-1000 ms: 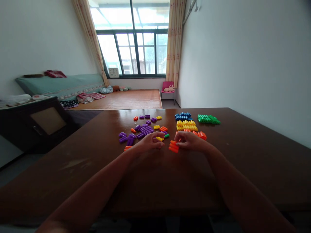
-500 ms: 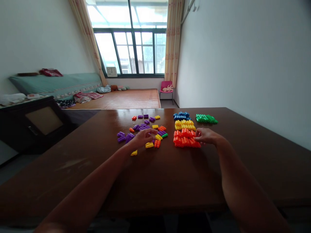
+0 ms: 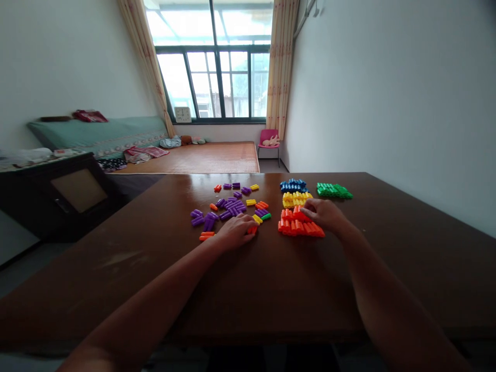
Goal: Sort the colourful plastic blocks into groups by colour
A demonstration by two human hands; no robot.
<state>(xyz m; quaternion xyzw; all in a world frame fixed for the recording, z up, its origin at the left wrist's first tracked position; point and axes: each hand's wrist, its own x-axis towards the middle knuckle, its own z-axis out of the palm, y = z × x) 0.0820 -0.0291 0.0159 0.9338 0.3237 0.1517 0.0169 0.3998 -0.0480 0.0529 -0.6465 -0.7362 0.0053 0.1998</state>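
Note:
My left hand (image 3: 237, 231) is low over the table among scattered plastic pieces shaped like joined tubes. Its fingers are closed on an orange piece (image 3: 252, 230), partly covered by them. Beside the fingertips lie a yellow piece (image 3: 258, 220) and a green one (image 3: 266, 216). Purple pieces (image 3: 234, 207) are spread just beyond. My right hand (image 3: 324, 213) pinches at an orange piece (image 3: 298, 212) on the back row of the orange stack (image 3: 298, 228). Behind that stand a yellow stack (image 3: 296, 199) and a blue stack (image 3: 293, 186).
A green stack (image 3: 334, 190) sits at the back right of the brown table (image 3: 271, 289). Another orange piece (image 3: 206, 236) lies left of my left hand. Past the table are a bed platform (image 3: 217, 157), a pink chair (image 3: 268, 138) and a dark cabinet (image 3: 50, 199).
My left hand has moved right and nearer to me, lowering onto the orange piece. My right hand has shifted from the orange stack's right side to its back row. The view has turned slightly left.

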